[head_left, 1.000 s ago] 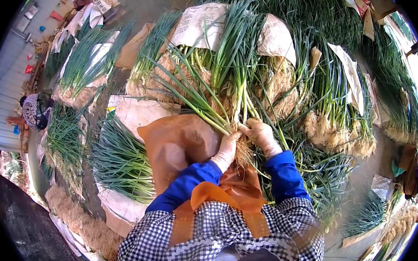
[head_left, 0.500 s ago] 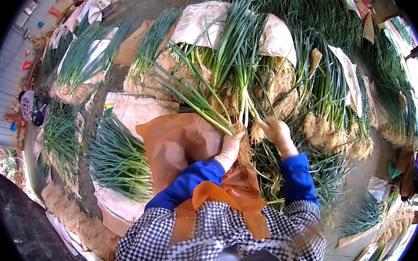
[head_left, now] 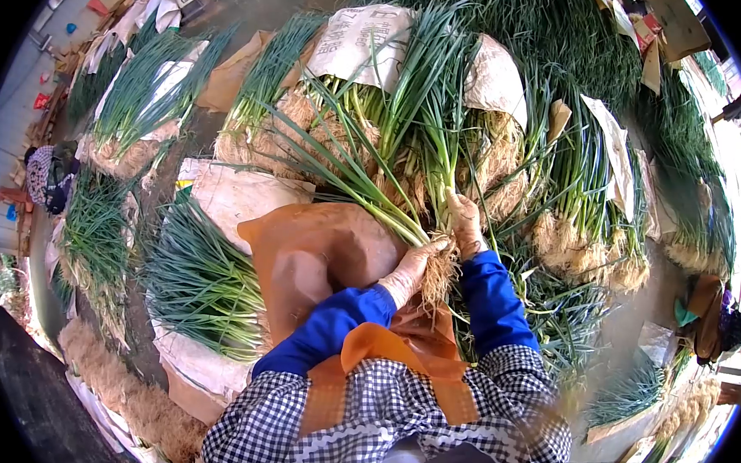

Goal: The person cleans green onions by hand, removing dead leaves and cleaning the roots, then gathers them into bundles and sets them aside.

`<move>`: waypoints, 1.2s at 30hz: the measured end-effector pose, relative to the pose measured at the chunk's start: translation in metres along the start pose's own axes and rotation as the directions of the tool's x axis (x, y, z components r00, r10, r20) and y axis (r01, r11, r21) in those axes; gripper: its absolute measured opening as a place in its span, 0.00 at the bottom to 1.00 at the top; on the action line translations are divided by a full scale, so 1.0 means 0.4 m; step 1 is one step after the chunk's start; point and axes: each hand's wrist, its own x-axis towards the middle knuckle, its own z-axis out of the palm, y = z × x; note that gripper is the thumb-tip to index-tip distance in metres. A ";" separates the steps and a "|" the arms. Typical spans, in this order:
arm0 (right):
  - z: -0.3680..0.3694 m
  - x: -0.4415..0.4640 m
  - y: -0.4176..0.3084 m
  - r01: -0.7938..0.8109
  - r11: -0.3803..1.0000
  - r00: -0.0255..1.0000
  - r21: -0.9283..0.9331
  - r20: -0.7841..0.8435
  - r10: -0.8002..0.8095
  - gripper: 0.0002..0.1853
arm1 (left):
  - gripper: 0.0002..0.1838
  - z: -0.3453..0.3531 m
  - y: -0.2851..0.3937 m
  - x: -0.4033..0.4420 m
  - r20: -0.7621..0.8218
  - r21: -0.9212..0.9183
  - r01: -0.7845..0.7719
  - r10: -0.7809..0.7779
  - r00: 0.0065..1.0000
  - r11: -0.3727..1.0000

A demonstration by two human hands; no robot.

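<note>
Low in front of me, my left hand (head_left: 413, 271) is closed around the root end of a few green onions (head_left: 373, 196), whose leaves fan up and to the left. Pale, shaggy roots hang out past its fingers over the brown apron (head_left: 319, 245) on my lap. Just to the right, my right hand (head_left: 467, 225) is wrapped around the lower stems of a second group of green onions (head_left: 437, 151). These leaves point up, across the pile in front. Its fingertips are partly hidden by the stems.
Trimmed green onions (head_left: 206, 281) lie on a white sack (head_left: 262, 199) at my left. Rooted bundles (head_left: 590, 185) stand in a row ahead, some under a printed sack (head_left: 360, 48). Loose leaves (head_left: 553, 302) lie at my right. A person (head_left: 47, 179) is at far left.
My right hand has moved left and down, closing on the stems beside my left hand. My left hand keeps its hold and has shifted slightly right.
</note>
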 end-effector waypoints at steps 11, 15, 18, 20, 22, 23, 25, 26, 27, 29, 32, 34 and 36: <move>-0.162 -0.364 -0.013 0.099 -0.068 0.985 -0.993 0.108 -0.133 0.16 | 0.08 -0.047 -0.033 0.036 -0.167 0.157 -0.253 0.278 0.946 0.955; -0.178 -0.199 -0.095 0.070 0.107 0.980 -0.992 0.049 -0.192 0.15 | 0.10 -0.015 -0.029 0.023 -0.211 0.218 -0.250 0.296 0.932 0.943; 0.063 -0.057 -0.169 0.050 0.763 0.998 -0.645 0.001 -0.064 0.22 | 0.13 -0.044 -0.043 0.036 -0.181 0.261 -0.218 0.270 0.946 0.940; 0.018 0.126 -0.031 0.219 0.448 0.941 -0.867 0.067 -0.332 0.22 | 0.14 0.026 -0.006 -0.009 -0.067 0.199 -0.309 0.327 0.943 0.930; 0.040 0.099 -0.015 0.280 0.493 0.870 -0.823 0.001 -0.493 0.21 | 0.11 -0.035 -0.029 0.034 -0.112 0.218 -0.356 0.386 0.916 0.909; 0.051 0.052 -0.038 0.181 0.499 0.874 -0.847 -0.095 -0.477 0.19 | 0.11 -0.072 -0.038 0.065 -0.116 0.208 -0.361 0.389 0.914 0.909; -0.004 -0.020 0.003 0.267 0.562 0.870 -0.783 -0.055 -0.490 0.15 | 0.09 -0.132 -0.072 0.110 -0.119 0.092 -0.263 0.273 0.955 0.960; -0.044 -0.079 0.025 0.239 0.745 0.930 -0.623 -0.074 -0.360 0.14 | 0.08 -0.111 -0.070 0.101 -0.169 -0.014 -0.234 0.229 0.959 0.972; -0.083 -0.150 0.022 0.265 0.775 0.955 -0.573 0.048 -0.292 0.13 | 0.08 -0.085 -0.062 0.070 -0.202 -0.050 -0.253 0.238 0.950 0.966; -0.182 -0.289 -0.006 0.135 0.801 0.975 -0.583 0.221 -0.003 0.12 | 0.09 -0.008 -0.030 0.017 -0.158 -0.120 -0.235 0.215 0.964 0.965; -0.318 -0.376 -0.064 -0.110 0.100 0.800 -0.989 -0.028 0.600 0.18 | 0.12 0.006 -0.021 0.011 -0.186 0.009 -0.253 0.251 0.950 0.967; -0.292 -0.307 -0.079 0.088 -0.440 0.918 -0.894 -0.098 0.384 0.23 | 0.13 -0.027 -0.043 0.038 -0.183 0.183 -0.302 0.335 0.924 0.935; -0.146 -0.238 -0.147 0.116 -0.126 0.981 -0.985 0.133 -0.138 0.28 | 0.13 -0.034 -0.054 0.046 -0.192 0.230 -0.343 0.388 0.901 0.911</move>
